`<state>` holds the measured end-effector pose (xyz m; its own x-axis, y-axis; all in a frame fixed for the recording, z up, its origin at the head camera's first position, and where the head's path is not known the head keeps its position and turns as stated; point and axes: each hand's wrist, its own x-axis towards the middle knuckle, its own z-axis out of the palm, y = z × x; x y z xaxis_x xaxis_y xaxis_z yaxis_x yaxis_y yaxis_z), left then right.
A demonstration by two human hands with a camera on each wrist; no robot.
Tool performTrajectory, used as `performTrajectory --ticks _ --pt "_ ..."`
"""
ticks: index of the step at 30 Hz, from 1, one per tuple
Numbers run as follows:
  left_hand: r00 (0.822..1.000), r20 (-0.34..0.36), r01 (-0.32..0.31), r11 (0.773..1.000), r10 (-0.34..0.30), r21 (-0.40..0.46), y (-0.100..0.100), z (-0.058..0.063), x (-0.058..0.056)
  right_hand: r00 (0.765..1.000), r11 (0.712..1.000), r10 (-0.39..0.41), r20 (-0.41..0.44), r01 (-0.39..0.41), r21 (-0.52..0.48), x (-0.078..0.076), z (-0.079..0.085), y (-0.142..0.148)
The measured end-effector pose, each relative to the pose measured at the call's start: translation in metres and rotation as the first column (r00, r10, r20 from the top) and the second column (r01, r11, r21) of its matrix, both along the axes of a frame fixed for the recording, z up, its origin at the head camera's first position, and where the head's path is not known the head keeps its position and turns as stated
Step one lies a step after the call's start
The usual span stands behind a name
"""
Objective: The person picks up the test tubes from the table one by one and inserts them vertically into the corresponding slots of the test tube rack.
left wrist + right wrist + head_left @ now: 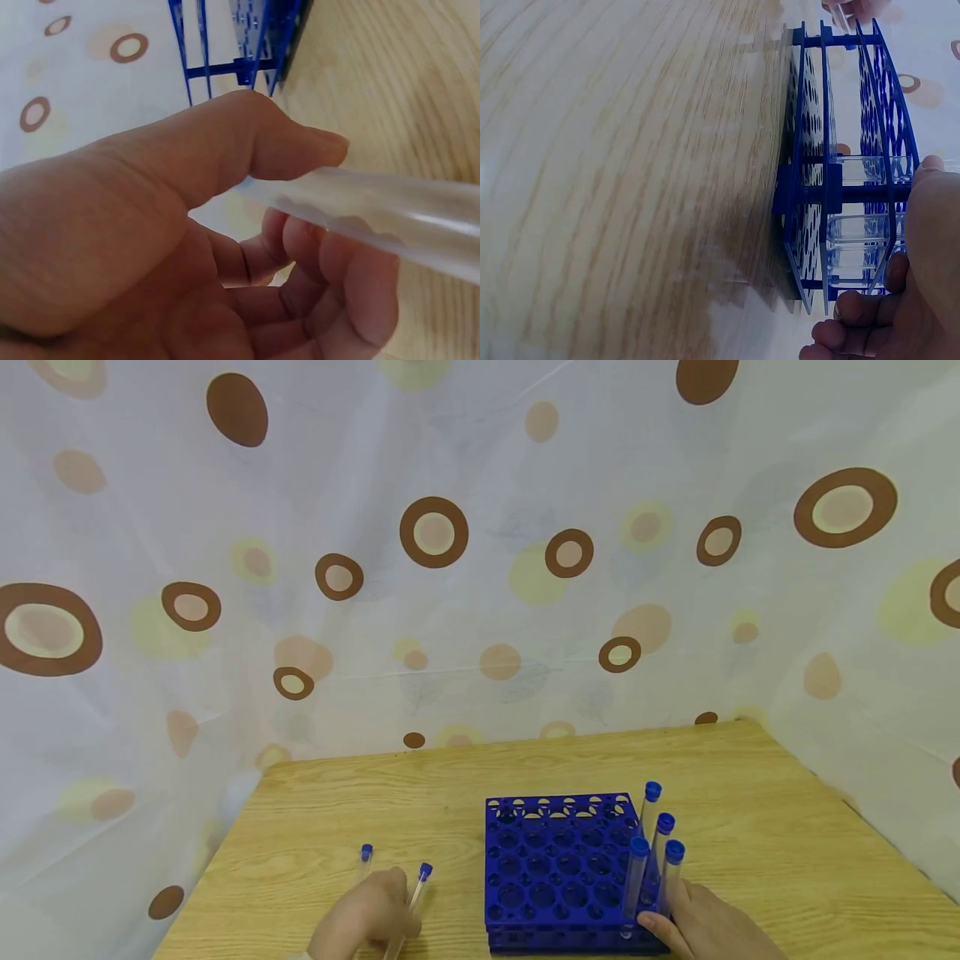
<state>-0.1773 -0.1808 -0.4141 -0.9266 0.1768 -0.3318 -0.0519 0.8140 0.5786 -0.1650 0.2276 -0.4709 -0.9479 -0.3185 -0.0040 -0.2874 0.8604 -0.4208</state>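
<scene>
My left hand (367,914) pinches a clear test tube (405,214) between thumb and fingers, left of the rack. Its blue cap (426,871) points up and away, the tube tilted. Just beyond that hand is another blue-capped test tube (366,855), its lower part hidden by the hand. A blue test tube rack (557,895) stands on the table, with several capped tubes (636,872) upright in its right end. At the rack's front right corner, my right hand (712,922) grips the frame beside those tubes, its fingers curled at the end in the right wrist view.
The wooden table (330,802) carries the rack right of centre. A patterned sheet (465,635) hangs behind the table and along both sides. Many of the rack's holes, in its left and middle part, hold no tubes.
</scene>
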Motion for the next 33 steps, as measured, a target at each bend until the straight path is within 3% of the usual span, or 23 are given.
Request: performTrajectory --ticks 4,10,17,25,29,33 --pt "0.999 -0.031 0.014 0.996 -0.011 0.084 -0.002 0.005 -0.002 1.0 1.0 0.01 -0.017 -0.01 0.004 0.0 0.001 0.0" --pt "1.0 -0.009 0.02 0.981 -0.018 0.192 -0.003 0.014 -0.004 0.999 0.999 0.032 -0.041 -0.033 0.0 0.001 0.002 -0.001" --pt "0.995 -0.091 0.069 0.951 -0.044 0.3 0.001 0.023 -0.005 0.998 0.999 0.036 -0.057 -0.035 0.015 0.001 0.002 -0.001" --pt "0.992 -0.124 0.061 0.915 -0.012 0.399 0.011 0.035 -0.007 0.995 0.999 0.05 -0.081 -0.048 0.024 0.0 0.001 -0.002" --pt "0.98 -0.199 0.065 0.905 0.022 0.42 0.018 0.042 -0.008 0.994 0.999 0.049 -0.101 -0.046 0.028 0.0 0.001 -0.002" --pt "0.951 -0.303 0.069 0.914 0.061 0.401 0.027 0.05 -0.008 0.994 0.998 0.05 -0.099 -0.048 0.027 0.0 0.001 -0.002"
